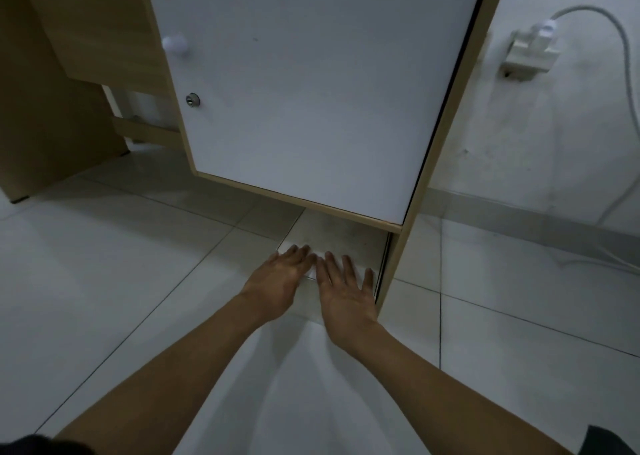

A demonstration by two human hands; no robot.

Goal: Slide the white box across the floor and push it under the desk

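Note:
The white box lies flat on the tiled floor, its far part under the desk's cabinet, which has a white door and light wood frame. My left hand and my right hand rest side by side, palms down and fingers spread, on the box's near top edge. Neither hand grips the box; both press flat against it. The box's right side sits close to the cabinet's wooden side panel. Most of the near face of the box is hidden by my hands.
A wooden desk leg panel stands at the left. On the right wall a white socket with plugs feeds a cable that runs down to the floor. White floor tiles spread to the left and right.

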